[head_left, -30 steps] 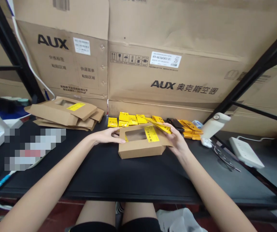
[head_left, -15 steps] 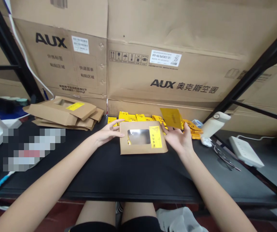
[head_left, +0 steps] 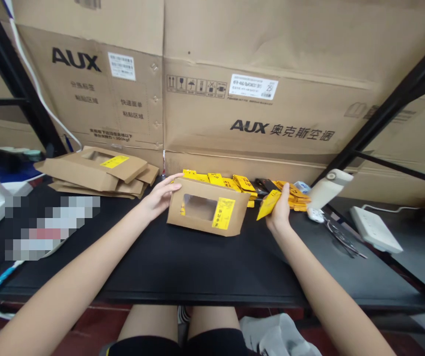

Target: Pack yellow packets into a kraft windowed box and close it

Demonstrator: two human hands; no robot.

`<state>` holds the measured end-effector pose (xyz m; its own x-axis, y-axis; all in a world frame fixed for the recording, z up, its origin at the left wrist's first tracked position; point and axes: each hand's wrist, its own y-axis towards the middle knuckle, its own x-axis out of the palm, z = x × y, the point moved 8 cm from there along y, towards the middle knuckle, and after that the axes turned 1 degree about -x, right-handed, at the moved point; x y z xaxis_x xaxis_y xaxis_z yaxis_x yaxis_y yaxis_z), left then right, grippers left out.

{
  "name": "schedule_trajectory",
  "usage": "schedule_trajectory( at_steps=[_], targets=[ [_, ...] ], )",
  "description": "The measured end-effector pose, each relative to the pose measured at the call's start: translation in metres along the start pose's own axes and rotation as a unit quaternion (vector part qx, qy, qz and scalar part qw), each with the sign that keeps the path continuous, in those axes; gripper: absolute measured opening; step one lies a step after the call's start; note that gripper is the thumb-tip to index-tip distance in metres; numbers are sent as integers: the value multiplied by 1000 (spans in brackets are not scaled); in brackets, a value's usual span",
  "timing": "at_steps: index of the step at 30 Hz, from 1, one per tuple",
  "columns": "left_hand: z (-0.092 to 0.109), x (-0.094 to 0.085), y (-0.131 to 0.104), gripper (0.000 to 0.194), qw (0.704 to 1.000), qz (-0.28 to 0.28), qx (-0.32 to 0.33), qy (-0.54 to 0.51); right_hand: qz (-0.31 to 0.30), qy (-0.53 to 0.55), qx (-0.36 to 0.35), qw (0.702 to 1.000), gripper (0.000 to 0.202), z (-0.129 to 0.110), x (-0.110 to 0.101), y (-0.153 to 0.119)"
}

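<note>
A brown windowed box (head_left: 231, 198) with a yellow label stands tilted on the black table (head_left: 205, 272). My left hand (head_left: 160, 197) grips its upper left edge, fingers behind and thumb at the front. To the right of the box, apart from it, my right hand (head_left: 279, 212) is closed on a yellow packet (head_left: 269, 204). Behind the box runs a row of yellow packets (head_left: 244, 183), partly hidden by it. More orange-yellow packets (head_left: 300, 199) lie just beyond my right hand.
Stacked flat brown boxes (head_left: 123, 168) lie at the back left. On the right are a white bottle (head_left: 331, 189), eyeglasses (head_left: 344, 240) and a white device (head_left: 375, 229). Large cartons (head_left: 197, 118) stand behind the table, between black metal posts (head_left: 394, 111).
The box has shifted left and tipped, together with my left hand. My right hand has moved away from its right side, and the yellow packet has been lowered and turned.
</note>
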<state>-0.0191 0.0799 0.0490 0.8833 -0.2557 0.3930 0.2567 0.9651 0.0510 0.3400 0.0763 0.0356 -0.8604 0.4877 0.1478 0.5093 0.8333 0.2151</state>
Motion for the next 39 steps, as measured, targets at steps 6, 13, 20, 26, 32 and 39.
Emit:
schedule_trajectory(
  at_steps=[6,13,20,26,32,39],
  targets=[
    [1,-8,1,50,997,55,-8,-51,12,-63,-28,998,55,-13,6,-14],
    [-1,-12,1,41,995,85,-25,-51,-131,-80,28,988,49,-4,36,-32],
    [4,-21,4,43,991,126,34,-34,-127,-7,52,990,46,-2,34,-30],
    [8,-23,3,46,985,152,75,9,-184,10,122,975,44,6,44,-38],
    [8,-26,4,46,981,166,88,46,-290,1,183,939,42,17,60,-55],
    [11,-16,-1,50,979,152,105,90,-339,5,163,927,40,10,68,-67]
  ],
)
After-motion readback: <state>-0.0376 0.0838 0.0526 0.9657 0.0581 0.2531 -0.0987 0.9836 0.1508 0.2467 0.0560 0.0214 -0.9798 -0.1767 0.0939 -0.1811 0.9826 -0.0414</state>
